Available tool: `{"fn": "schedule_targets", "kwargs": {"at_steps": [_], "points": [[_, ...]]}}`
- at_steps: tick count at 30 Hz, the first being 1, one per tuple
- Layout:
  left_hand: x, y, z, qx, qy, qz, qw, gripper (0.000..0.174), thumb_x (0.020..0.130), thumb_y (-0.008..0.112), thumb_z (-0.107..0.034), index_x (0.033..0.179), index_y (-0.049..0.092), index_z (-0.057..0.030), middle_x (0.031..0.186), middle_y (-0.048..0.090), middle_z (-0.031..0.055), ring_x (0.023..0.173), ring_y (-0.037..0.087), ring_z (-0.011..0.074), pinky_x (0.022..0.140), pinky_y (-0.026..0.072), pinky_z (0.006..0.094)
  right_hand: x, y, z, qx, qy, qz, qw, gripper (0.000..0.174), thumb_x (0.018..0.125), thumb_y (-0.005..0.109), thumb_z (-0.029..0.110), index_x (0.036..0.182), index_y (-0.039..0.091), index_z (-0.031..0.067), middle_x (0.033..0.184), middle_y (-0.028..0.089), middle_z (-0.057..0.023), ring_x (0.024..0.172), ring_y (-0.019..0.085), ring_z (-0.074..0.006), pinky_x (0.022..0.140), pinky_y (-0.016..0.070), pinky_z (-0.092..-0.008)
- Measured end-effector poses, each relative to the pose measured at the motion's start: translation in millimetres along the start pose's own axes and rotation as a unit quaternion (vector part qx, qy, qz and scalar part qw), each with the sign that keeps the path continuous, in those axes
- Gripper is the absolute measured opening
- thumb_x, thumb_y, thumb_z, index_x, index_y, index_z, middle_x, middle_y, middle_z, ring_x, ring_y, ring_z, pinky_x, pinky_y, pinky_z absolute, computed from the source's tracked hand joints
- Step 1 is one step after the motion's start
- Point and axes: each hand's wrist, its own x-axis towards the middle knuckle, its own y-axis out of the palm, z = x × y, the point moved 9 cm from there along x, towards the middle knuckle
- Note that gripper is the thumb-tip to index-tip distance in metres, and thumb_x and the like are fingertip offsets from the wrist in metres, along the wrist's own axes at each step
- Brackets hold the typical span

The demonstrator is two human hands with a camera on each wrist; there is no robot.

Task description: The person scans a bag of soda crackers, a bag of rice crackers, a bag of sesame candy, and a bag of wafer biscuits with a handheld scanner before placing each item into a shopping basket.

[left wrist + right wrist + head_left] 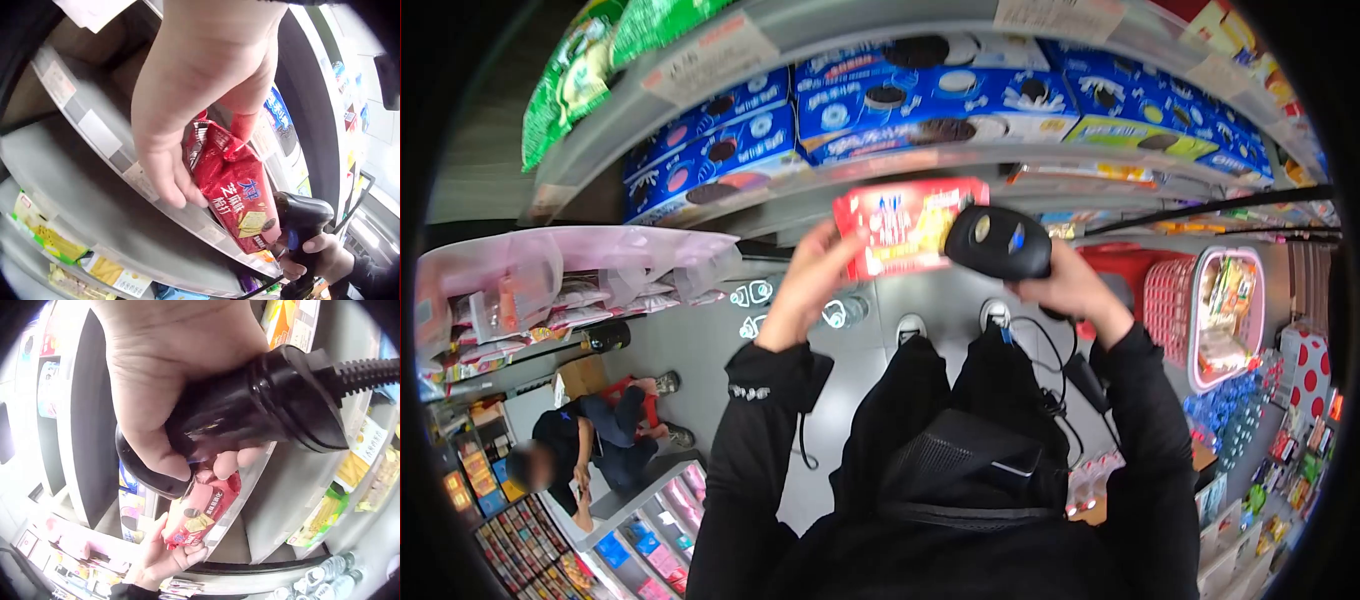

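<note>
My left hand point(805, 280) holds a red packet of sesame crackers point(890, 240) by one end, with thumb and fingers around the crinkled wrapper point(222, 150). In my right hand point(1080, 290) is a black handheld barcode scanner point(1000, 245), gripped around its handle point(219, 419), with a coiled cable point(369, 372) running from the handle's end. The scanner's head is close to the packet and overlaps its right end in the head view. The packet's printed front point(240, 200) faces the left wrist camera.
Blue biscuit boxes point(930, 95) fill the shelf ahead, behind a price-tag rail point(880, 30). A pink basket point(1175, 310) with packets stands at the right. Clear bottles point(845, 310) are on the floor at the left. Black cables point(1055, 385) hang near my right leg. Another person point(565, 450) sits at the lower left.
</note>
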Motion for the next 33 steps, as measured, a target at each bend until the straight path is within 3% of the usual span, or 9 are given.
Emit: {"fn": "schedule_targets", "kwargs": {"at_steps": [3, 8, 14, 16, 18, 24, 26, 27, 33], "points": [[22.5, -20.0, -18.2, 0.084, 0.02, -0.034, 0.996, 0.048, 0.079, 0.059, -0.024, 0.116, 0.041, 0.0015, 0.098, 0.056, 0.0099, 0.088, 0.056, 0.0153, 0.067, 0.0488, 0.028, 23.6, 7.1, 3.3, -0.015, 0.003, -0.008, 1.0, 0.023, 0.066, 0.061, 0.008, 0.085, 0.055, -0.0022, 0.069, 0.057, -0.0058, 0.057, 0.055, -0.0104, 0.054, 0.0449, -0.0246], [53.7, -24.8, -47.6, 0.15, 0.146, -0.038, 0.977, 0.035, 0.076, 0.061, -0.018, 0.105, 0.053, 0.0003, 0.101, 0.056, 0.0082, 0.09, 0.052, 0.0137, 0.079, 0.0404, 0.0263, 52.4, 4.1, 11.6, -0.069, -0.03, -0.061, 0.995, 0.025, 0.064, 0.062, 0.011, 0.082, 0.053, -0.0042, 0.065, 0.056, -0.006, 0.052, 0.055, -0.0118, 0.05, 0.0454, -0.024], [82.2, -24.9, -39.1, 0.157, 0.092, -0.033, 0.983, 0.037, 0.08, 0.059, -0.024, 0.111, 0.049, -0.0077, 0.105, 0.053, 0.0056, 0.095, 0.051, 0.0149, 0.081, 0.0447, 0.0338, 64.8, -1.2, 16.8, -0.114, -0.048, -0.108, 0.986, 0.024, 0.069, 0.063, 0.011, 0.086, 0.053, -0.0022, 0.067, 0.054, -0.0026, 0.053, 0.053, -0.008, 0.049, 0.0447, -0.0214], [91.1, -27.3, -38.4, 0.213, 0.086, -0.031, 0.973, 0.036, 0.079, 0.061, -0.027, 0.109, 0.051, -0.0103, 0.1, 0.055, 0.0043, 0.09, 0.053, 0.0134, 0.077, 0.045, 0.0306, 66.1, 0.1, 19.1, -0.14, -0.062, -0.11, 0.982, 0.026, 0.07, 0.063, 0.014, 0.088, 0.053, -0.0018, 0.067, 0.054, -0.0024, 0.054, 0.053, -0.0076, 0.05, 0.0439, -0.0208], [101.4, -36.2, -39.8, 0.18, 0.127, -0.028, 0.975, 0.034, 0.079, 0.06, -0.024, 0.108, 0.052, -0.0083, 0.098, 0.056, 0.0047, 0.088, 0.054, 0.0152, 0.076, 0.0445, 0.03, 65.1, -0.4, 22.6, -0.132, -0.099, -0.148, 0.975, 0.03, 0.066, 0.062, 0.016, 0.087, 0.054, -0.0039, 0.065, 0.055, -0.0057, 0.048, 0.052, -0.0095, 0.047, 0.0438, -0.0215], [99.4, -36.0, -37.0, 0.113, 0.126, -0.034, 0.985, 0.034, 0.079, 0.054, -0.012, 0.11, 0.048, 0.001, 0.102, 0.054, 0.0121, 0.093, 0.053, 0.0202, 0.076, 0.0445, 0.0298, 65.3, -1.3, 11.7, -0.161, -0.081, -0.179, 0.967, 0.026, 0.07, 0.064, 0.017, 0.087, 0.052, 0.0015, 0.067, 0.054, -0.0024, 0.055, 0.052, -0.0087, 0.053, 0.0429, -0.0225], [96.9, -36.0, -37.0, 0.086, 0.127, -0.038, 0.987, 0.034, 0.079, 0.052, -0.008, 0.11, 0.046, 0.0046, 0.103, 0.053, 0.015, 0.094, 0.052, 0.0222, 0.077, 0.0445, 0.0297, 63.7, 0.0, 16.3, -0.16, -0.142, -0.194, 0.958, 0.025, 0.071, 0.064, 0.017, 0.087, 0.052, 0.0021, 0.067, 0.054, -0.0022, 0.055, 0.052, -0.0086, 0.053, 0.0431, -0.0226], [94.2, -37.3, -38.4, 0.079, 0.147, -0.048, 0.985, 0.029, 0.08, 0.057, -0.015, 0.105, 0.051, 0.0006, 0.099, 0.055, 0.0107, 0.084, 0.055, 0.02, 0.07, 0.0469, 0.0318, 62.6, -1.3, 14.5, -0.153, -0.144, -0.214, 0.954, 0.025, 0.072, 0.064, 0.017, 0.087, 0.052, 0.0022, 0.068, 0.054, -0.002, 0.057, 0.053, -0.0084, 0.054, 0.0435, -0.0225], [97.0, -45.6, -34.6, 0.179, 0.106, -0.146, 0.967, 0.028, 0.078, 0.061, -0.02, 0.096, 0.059, 0.001, 0.093, 0.059, 0.0095, 0.079, 0.054, 0.0146, 0.067, 0.0442, 0.0268, 67.0, -0.7, 2.9, -0.214, -0.132, -0.194, 0.948, 0.027, 0.072, 0.064, 0.018, 0.089, 0.053, 0.001, 0.069, 0.055, -0.0019, 0.059, 0.054, -0.0086, 0.055, 0.0447, -0.0228]]}}
